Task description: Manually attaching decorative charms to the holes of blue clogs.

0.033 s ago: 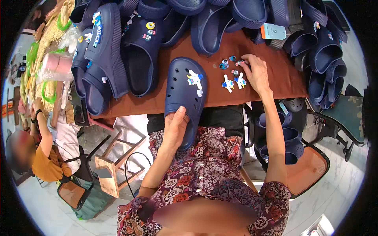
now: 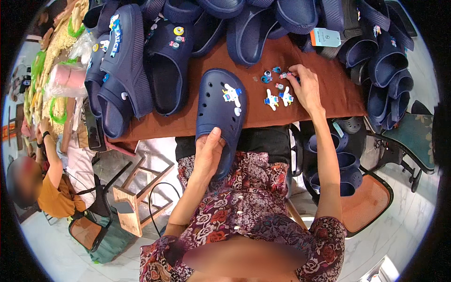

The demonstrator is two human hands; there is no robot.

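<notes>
My left hand (image 2: 209, 157) grips a navy clog (image 2: 219, 101) by its opening, with the thumb on top and the fingers inside. The clog's toe points away from me over the table edge. On its upper sit a white character charm (image 2: 231, 95) and a small pale heart charm (image 2: 237, 112). To the right, my right hand (image 2: 306, 87) rests over the cloth, thumb and forefinger pinched on a small pinkish shoe charm (image 2: 283, 75). Beside it lie two white-and-blue character charms (image 2: 278, 97), a round swirl charm (image 2: 280, 87) and small blue charms (image 2: 267, 77).
Navy clogs (image 2: 251, 35) pile along the far side of the brown cloth (image 2: 324, 101); decorated ones (image 2: 169, 61) stand at left. More clogs hang near a chair (image 2: 369, 202) at right. A wooden stool (image 2: 129, 216) and a person in an orange top (image 2: 58, 192) are at left.
</notes>
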